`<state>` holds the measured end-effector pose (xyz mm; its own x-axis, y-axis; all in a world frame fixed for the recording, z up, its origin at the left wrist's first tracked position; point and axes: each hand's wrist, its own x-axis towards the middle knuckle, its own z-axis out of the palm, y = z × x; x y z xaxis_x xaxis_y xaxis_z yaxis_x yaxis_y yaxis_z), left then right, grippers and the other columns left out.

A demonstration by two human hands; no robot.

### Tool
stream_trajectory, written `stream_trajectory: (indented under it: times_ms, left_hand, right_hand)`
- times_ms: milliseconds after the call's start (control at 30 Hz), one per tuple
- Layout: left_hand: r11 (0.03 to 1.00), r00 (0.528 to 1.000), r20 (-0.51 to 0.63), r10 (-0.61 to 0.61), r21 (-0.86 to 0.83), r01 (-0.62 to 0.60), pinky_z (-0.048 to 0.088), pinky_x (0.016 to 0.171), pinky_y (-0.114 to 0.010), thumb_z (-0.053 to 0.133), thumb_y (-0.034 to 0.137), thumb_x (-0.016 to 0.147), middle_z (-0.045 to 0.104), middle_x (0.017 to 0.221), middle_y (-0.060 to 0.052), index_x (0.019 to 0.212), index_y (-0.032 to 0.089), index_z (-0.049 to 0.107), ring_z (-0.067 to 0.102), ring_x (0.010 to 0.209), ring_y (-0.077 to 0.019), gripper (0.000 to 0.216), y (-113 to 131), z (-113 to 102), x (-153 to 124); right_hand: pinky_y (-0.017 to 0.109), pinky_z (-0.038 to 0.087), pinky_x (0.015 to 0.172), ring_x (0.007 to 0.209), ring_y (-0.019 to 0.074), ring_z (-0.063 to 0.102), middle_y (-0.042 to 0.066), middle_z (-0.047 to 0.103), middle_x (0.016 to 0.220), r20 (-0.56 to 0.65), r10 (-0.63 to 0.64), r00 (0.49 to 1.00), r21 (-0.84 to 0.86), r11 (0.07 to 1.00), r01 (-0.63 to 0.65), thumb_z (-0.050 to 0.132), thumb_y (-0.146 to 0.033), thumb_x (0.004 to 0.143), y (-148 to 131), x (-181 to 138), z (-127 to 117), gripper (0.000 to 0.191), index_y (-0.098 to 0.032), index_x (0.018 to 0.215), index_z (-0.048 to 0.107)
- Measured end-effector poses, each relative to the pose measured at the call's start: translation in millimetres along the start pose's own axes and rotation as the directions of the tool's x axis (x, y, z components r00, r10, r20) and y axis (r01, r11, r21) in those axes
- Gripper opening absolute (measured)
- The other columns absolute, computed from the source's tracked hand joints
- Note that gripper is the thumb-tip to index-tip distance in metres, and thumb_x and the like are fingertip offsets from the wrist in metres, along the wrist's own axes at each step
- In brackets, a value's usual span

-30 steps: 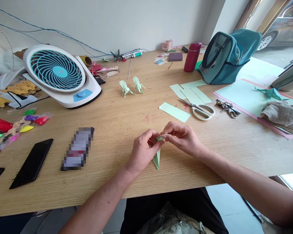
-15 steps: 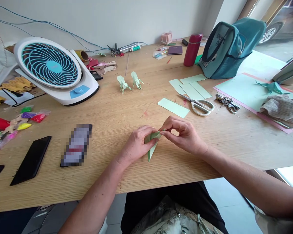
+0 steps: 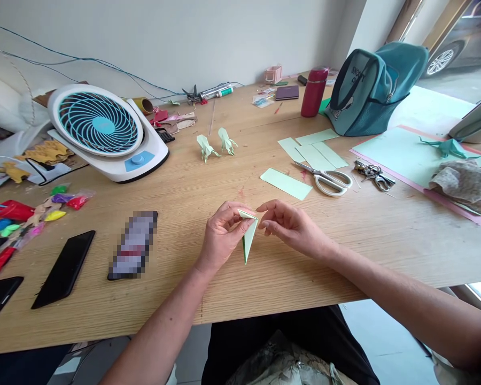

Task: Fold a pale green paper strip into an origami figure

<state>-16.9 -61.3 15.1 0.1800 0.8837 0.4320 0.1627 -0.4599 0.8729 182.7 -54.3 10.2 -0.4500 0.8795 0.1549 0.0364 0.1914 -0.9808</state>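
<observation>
My left hand (image 3: 221, 237) pinches a pale green folded paper piece (image 3: 247, 239), a narrow pointed shape with its tip aimed down at the wooden table (image 3: 192, 198). My right hand (image 3: 289, 225) hovers just right of the paper's top edge, fingers loosely curled, a small gap between it and the paper. Two finished green paper figures (image 3: 215, 144) stand farther back on the table.
A white and teal fan (image 3: 104, 131) sits at back left, with phones (image 3: 64, 267) and coloured clay packets (image 3: 60, 199) at left. Scissors (image 3: 327, 179), green paper strips (image 3: 312, 152), keys (image 3: 372, 175), a red bottle (image 3: 313, 92) and a teal backpack (image 3: 372, 88) lie to the right.
My right hand has let go of the folded paper's top and drawn slightly to the right. My left hand now holds the paper alone, turned more upright.
</observation>
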Motion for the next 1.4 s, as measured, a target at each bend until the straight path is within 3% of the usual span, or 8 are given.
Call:
stream_trajectory:
  times_ms: [167, 300, 467, 667, 867, 1033, 1400]
  left_hand:
    - [0.998, 0.995, -0.089, 0.034, 0.059, -0.029, 0.056, 0.081, -0.025, 0.071, 0.016, 0.086, 0.064, 0.095, -0.003, 0.092, 0.021, 0.072, 0.063, 0.095, -0.0144, 0.008, 1.0, 9.8, -4.8]
    - [0.990, 0.990, -0.135, 0.048, 0.140, -0.028, 0.054, 0.079, -0.023, 0.072, 0.014, 0.085, 0.063, 0.087, 0.001, 0.088, 0.020, 0.066, 0.061, 0.084, -0.0112, 0.009, -0.4, 15.9, -7.1]
    - [0.986, 0.993, -0.114, 0.007, 0.164, 0.012, 0.055, 0.081, -0.026, 0.070, 0.014, 0.085, 0.062, 0.088, 0.000, 0.087, 0.020, 0.064, 0.061, 0.084, -0.0123, 0.009, -4.2, 20.1, -9.6]
    - [0.979, 0.999, -0.030, -0.014, 0.202, 0.020, 0.055, 0.082, -0.029, 0.071, 0.013, 0.084, 0.063, 0.093, -0.003, 0.093, 0.021, 0.071, 0.062, 0.090, -0.0155, 0.012, -3.2, 20.3, -9.9]
    - [0.966, 1.000, 0.021, -0.004, 0.257, -0.002, 0.052, 0.083, -0.028, 0.069, 0.010, 0.084, 0.060, 0.097, -0.004, 0.101, 0.023, 0.074, 0.060, 0.093, -0.0160, 0.022, -2.4, 18.2, -9.4]
    - [0.963, 0.998, 0.058, 0.021, 0.268, -0.035, 0.051, 0.085, -0.028, 0.063, 0.008, 0.086, 0.062, 0.097, -0.005, 0.099, 0.023, 0.073, 0.061, 0.096, -0.0160, 0.022, 1.0, 16.6, -7.8]
    - [0.968, 1.000, -0.018, -0.011, 0.251, 0.015, 0.050, 0.079, -0.025, 0.063, 0.008, 0.087, 0.063, 0.093, -0.002, 0.092, 0.022, 0.073, 0.063, 0.088, -0.0139, 0.018, 5.5, 18.4, -8.8]
  right_hand:
    - [0.034, 0.058, 0.074, 0.077, 0.0162, 0.071, 0.001, 0.070, 0.084, 0.145, 0.182, 0.973, 0.257, 0.942, -0.215, 0.063, -0.044, 0.093, -0.9, 1.5, 6.5, 0.031, -0.022, 0.110, 0.048]
    - [0.033, 0.057, 0.074, 0.075, 0.0150, 0.068, 0.000, 0.068, 0.081, 0.167, 0.238, 0.957, 0.286, 0.917, -0.278, 0.067, -0.050, 0.090, -2.6, 2.5, 5.7, 0.034, -0.021, 0.099, 0.052]
    - [0.027, 0.049, 0.065, 0.071, 0.0126, 0.062, -0.001, 0.064, 0.079, 0.081, 0.200, 0.976, 0.158, 0.965, -0.211, 0.072, -0.039, 0.085, 5.8, 2.9, 3.7, 0.026, -0.019, 0.092, 0.056]
    - [0.027, 0.047, 0.065, 0.071, 0.0132, 0.059, 0.000, 0.065, 0.082, -0.052, 0.094, 0.994, -0.119, 0.988, -0.100, 0.064, -0.024, 0.085, 7.9, -0.7, 2.2, 0.013, -0.020, 0.096, 0.059]
    - [0.026, 0.046, 0.061, 0.066, 0.0113, 0.057, -0.003, 0.063, 0.077, -0.101, -0.014, 0.995, -0.251, 0.968, -0.012, 0.061, -0.016, 0.084, 1.8, -2.4, 4.1, 0.019, -0.021, 0.102, 0.057]
    - [0.027, 0.049, 0.066, 0.069, 0.0120, 0.059, -0.003, 0.064, 0.080, -0.112, -0.086, 0.990, -0.286, 0.957, 0.051, 0.061, -0.014, 0.084, -0.3, -3.4, 4.6, 0.025, -0.022, 0.106, 0.053]
    - [0.027, 0.049, 0.064, 0.070, 0.0121, 0.059, -0.002, 0.063, 0.084, -0.019, -0.051, 0.999, -0.281, 0.959, 0.043, 0.068, -0.027, 0.086, -8.7, -5.9, 4.4, 0.027, -0.022, 0.107, 0.052]
